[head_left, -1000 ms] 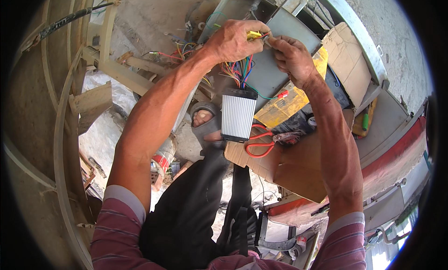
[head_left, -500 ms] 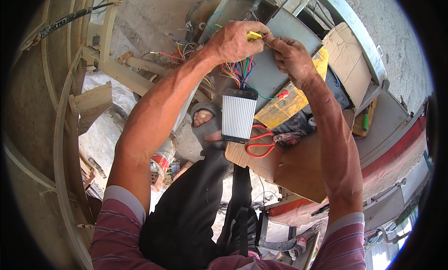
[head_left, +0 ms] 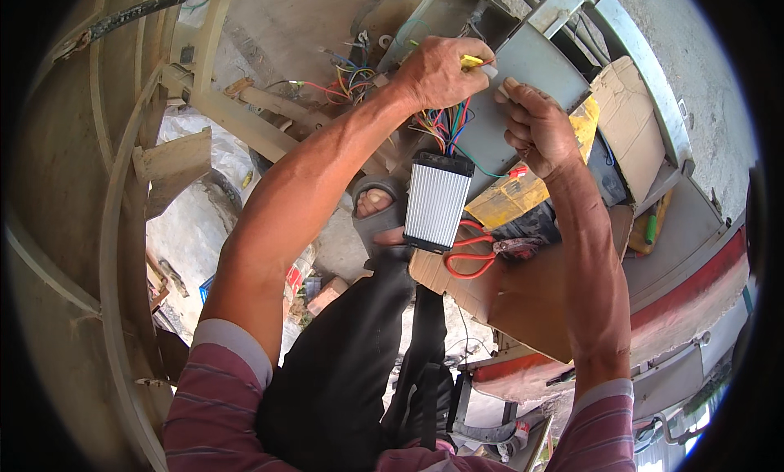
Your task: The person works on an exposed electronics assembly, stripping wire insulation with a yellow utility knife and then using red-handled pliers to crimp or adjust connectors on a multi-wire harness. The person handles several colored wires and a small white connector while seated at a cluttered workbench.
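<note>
My left hand (head_left: 445,73) is closed, pinching a small yellow piece (head_left: 471,61) with a short red wire end (head_left: 489,62) sticking out to the right. My right hand (head_left: 539,129) is a little to the right, apart from it, thumb and fingers pressed together; whatever they hold is too small to make out. Below the left hand, a silver finned controller box (head_left: 438,200) with black ends rests by my knee. A bundle of coloured wires (head_left: 447,127) rises from it towards that hand. One green wire ends in a red connector (head_left: 518,171).
Red-handled scissors (head_left: 472,260) lie on brown cardboard (head_left: 523,296) right of the box. A yellow panel (head_left: 510,201) and a grey metal tray (head_left: 531,80) sit beyond. More loose wires (head_left: 351,84) hang at the upper left, near a metal frame (head_left: 237,125). A green-handled tool (head_left: 651,229) is far right.
My right hand has drawn back from the left hand's fingertips, leaving a gap. The left hand still pinches the yellow piece. The whole view has shifted slightly.
</note>
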A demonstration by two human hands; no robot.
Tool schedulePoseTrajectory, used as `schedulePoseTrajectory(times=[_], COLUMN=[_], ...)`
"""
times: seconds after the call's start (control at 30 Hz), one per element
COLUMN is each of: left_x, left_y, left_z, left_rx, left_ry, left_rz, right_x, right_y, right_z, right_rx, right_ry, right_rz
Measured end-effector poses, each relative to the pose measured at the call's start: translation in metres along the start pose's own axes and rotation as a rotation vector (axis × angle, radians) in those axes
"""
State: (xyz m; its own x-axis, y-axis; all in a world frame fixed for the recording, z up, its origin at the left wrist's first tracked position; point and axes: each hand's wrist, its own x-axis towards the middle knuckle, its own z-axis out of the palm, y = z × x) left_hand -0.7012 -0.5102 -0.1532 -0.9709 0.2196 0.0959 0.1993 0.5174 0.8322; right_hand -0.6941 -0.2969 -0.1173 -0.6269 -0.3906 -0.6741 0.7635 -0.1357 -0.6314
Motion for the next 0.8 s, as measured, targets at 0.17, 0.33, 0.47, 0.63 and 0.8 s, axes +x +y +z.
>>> schedulePoseTrajectory(times=[0.17, 0.33, 0.47, 0.63, 0.8], left_x=[-0.008, -0.006, -0.017, -0.033, -0.043], left_y=[-0.009, 0.006, 0.02, 0.04, 0.053], left_z=[-0.009, -0.002, -0.01, -0.01, -0.006], left_rx=[-0.024, -0.157, -0.49, -0.86, -0.992], left_ry=[-0.006, -0.065, -0.039, -0.054, -0.072], left_rz=[-0.164, -0.168, -0.283, -0.368, -0.403], right_x=[-0.044, -0.055, -0.066, -0.085, -0.094], right_y=[0.0, 0.002, 0.001, 0.006, 0.0], right_z=[-0.024, -0.041, -0.055, -0.063, -0.044], right_rx=[-0.222, -0.599, -1.0, -1.284, -1.284], right_ry=[0.078, 0.235, 0.367, 0.466, 0.534], right_rz=[-0.029, -0.053, -0.175, -0.342, -0.569])
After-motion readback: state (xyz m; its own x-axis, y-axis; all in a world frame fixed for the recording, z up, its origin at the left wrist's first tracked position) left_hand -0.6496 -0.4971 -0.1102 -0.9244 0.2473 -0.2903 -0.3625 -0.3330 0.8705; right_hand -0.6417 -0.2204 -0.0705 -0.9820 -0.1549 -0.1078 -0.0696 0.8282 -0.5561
